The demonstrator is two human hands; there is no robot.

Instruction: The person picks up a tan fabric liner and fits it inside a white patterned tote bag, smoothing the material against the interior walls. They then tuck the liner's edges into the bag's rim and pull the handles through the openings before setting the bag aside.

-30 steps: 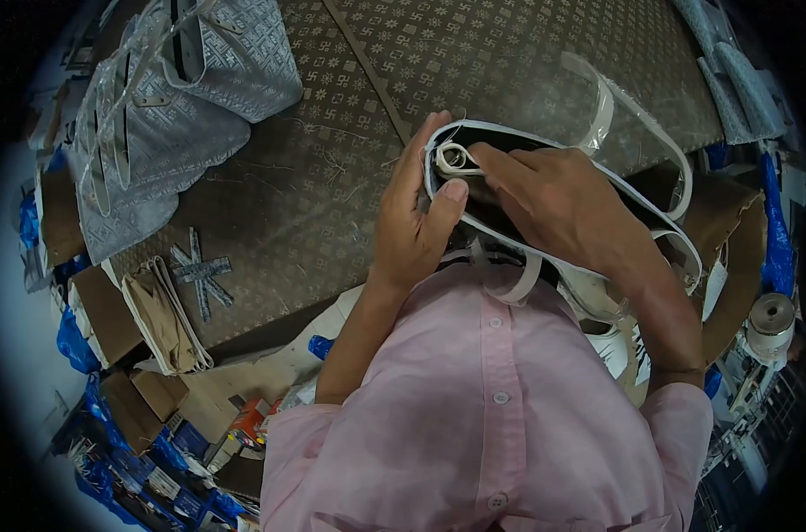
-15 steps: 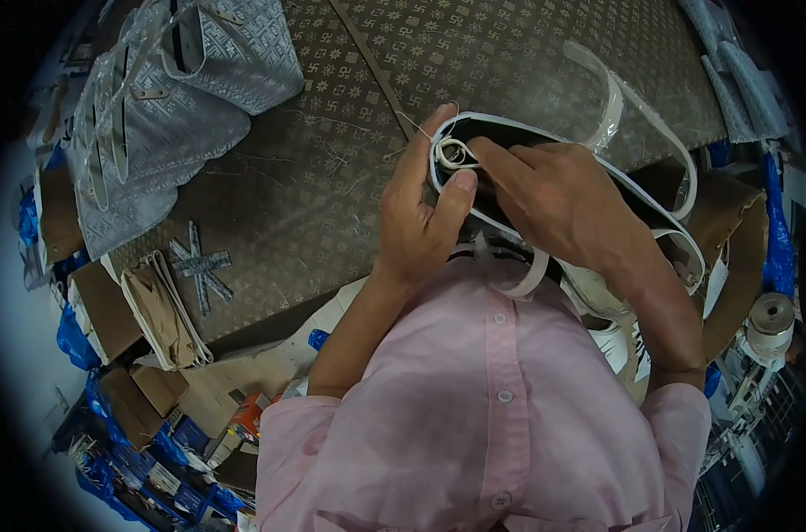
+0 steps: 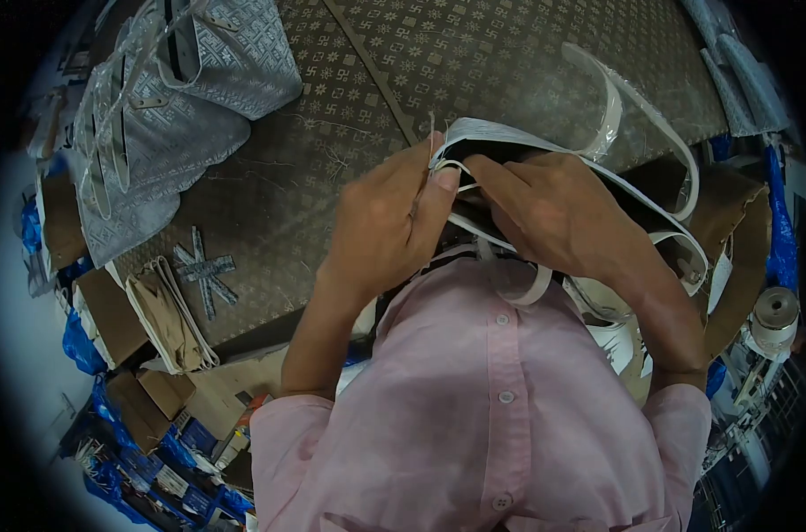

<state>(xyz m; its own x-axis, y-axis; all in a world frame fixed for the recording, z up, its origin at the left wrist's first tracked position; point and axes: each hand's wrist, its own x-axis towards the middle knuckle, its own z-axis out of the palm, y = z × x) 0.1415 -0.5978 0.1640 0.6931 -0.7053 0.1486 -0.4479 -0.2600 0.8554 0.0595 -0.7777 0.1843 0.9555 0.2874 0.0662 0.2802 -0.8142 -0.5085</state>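
A handbag with a pale rim and dark lining lies open-mouthed in front of my chest. My left hand is closed on the bag's left end, thumb on the inner side and fingers outside. Under that thumb a thin white strip curves in a small loop and runs toward my right hand. My right hand reaches into the mouth with curled fingers; their tips are hidden, and I cannot tell what they hold. Loose thread sticks up by the left fingertips. A plastic-wrapped strap arches from the bag's far side.
Silver patterned bags stand at the table's back left. Crossed patterned strips and folded tan pieces lie near the left edge. Thread scraps litter the patterned tabletop. A thread spool stands at right, beside a brown carton.
My left hand has rolled over and shifted left, its back now facing up. The bag's left end has turned and the white loop is more covered. My right hand stays nearly in place.
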